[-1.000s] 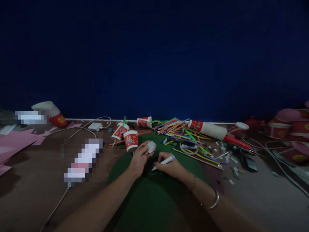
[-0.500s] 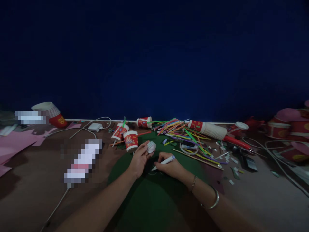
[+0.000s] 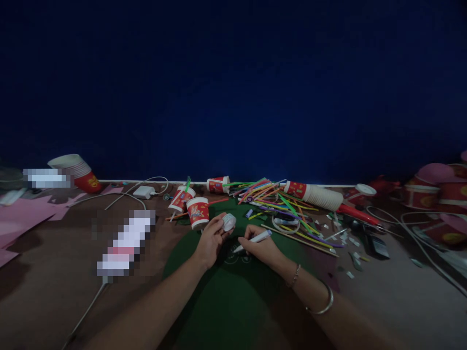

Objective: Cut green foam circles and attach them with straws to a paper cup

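Note:
My left hand (image 3: pixel 209 247) is closed on a small roll of clear tape (image 3: pixel 229 222), held up over the dark green sheet (image 3: pixel 215 301). In my right hand (image 3: pixel 263 249) is a white marker pen (image 3: pixel 261 236), pinched between thumb and fingers with its tip pointing down-left at the sheet. Pale outlines of small circles (image 3: pixel 231 259) show on the green surface below the tip. Whether the tip touches the sheet I cannot tell. Just beyond my left hand, a red printed paper cup (image 3: pixel 198 213) leans.
Colored straws (image 3: pixel 262 192) lie piled behind the sheet, beside a stack of paper cups (image 3: pixel 321 197) on its side. Scraps and scissors with red handles (image 3: pixel 359 214) are to the right. On the left are a cabled, pixelated device (image 3: pixel 126 243), a white charger (image 3: pixel 144 192) and pink paper (image 3: pixel 29 214).
My right hand has shifted slightly right and up with the marker, uncovering more of the drawn circles. My left hand with the tape roll has stayed nearly still.

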`<state>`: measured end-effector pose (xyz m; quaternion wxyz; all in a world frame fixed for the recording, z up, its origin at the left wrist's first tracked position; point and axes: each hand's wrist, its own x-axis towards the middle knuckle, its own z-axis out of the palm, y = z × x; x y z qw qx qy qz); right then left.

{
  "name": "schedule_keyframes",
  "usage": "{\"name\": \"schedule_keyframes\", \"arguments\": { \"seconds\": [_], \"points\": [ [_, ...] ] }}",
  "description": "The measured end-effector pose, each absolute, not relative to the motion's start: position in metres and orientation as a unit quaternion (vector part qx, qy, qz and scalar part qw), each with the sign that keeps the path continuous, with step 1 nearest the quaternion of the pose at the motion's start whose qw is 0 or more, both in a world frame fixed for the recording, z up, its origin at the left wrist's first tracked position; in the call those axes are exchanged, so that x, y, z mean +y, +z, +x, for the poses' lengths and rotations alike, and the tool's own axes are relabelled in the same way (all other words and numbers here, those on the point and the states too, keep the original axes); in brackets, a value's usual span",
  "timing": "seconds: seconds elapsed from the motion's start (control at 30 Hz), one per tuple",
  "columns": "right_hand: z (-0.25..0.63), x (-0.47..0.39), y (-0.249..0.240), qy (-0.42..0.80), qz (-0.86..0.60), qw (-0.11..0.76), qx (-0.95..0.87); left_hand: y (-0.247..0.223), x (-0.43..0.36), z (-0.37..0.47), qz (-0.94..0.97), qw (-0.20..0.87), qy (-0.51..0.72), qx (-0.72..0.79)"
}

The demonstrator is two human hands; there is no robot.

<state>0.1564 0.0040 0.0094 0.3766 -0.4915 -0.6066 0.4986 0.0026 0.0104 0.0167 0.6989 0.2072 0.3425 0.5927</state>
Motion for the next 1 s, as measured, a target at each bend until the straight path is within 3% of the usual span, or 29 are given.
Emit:
{"name": "schedule_keyframes", "arguments": {
  "seconds": [1.0],
  "points": [
    [0.155, 0.002, 0.002, 0.458, -0.49, 0.338, -0.66, 0.016, 0.011, 0.002, 0.219, 0.697, 0.595, 0.335]
  ]
}}
